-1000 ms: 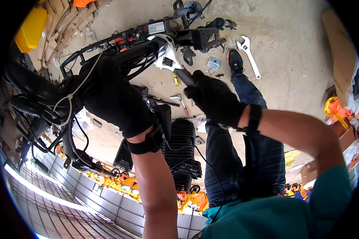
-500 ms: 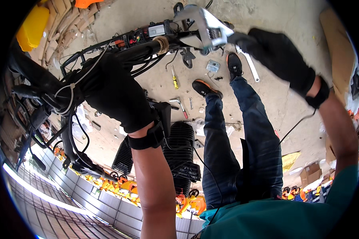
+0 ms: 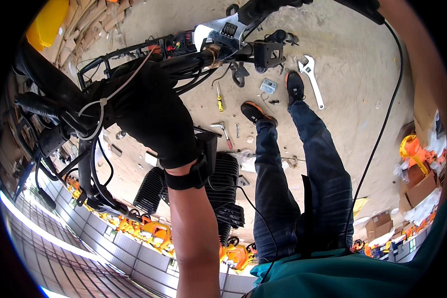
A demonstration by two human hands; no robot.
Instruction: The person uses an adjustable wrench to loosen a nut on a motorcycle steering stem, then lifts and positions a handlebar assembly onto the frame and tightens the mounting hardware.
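Observation:
My left hand [image 3: 151, 111], black-gloved, is wrapped round a black tube [image 3: 184, 64] of a vehicle frame with cables along it. Most of its fingertips are hidden behind the tube. A pale cable tie [image 3: 103, 102] loops beside that wrist side of the frame. At the top edge my right hand [image 3: 268, 9], also gloved and partly out of view, grips a large silver adjustable wrench [image 3: 228, 31]. The wrench's jaws straddle a brass-coloured ring nut [image 3: 214, 55] near the tube's end; whether they touch it firmly I cannot tell.
On the floor lie a second adjustable wrench [image 3: 313, 85], a yellow screwdriver [image 3: 220, 100], a red-handled ratchet [image 3: 227, 135] and a small metal plate [image 3: 268, 86]. My shoes [image 3: 295, 87] stand nearby. Cardboard boxes [image 3: 379, 226] are at right, handlebars [image 3: 49, 84] at left.
My right hand has swung up and left with the adjustable wrench, bringing its jaws onto the brass-coloured nut. My left hand keeps its hold on the tube.

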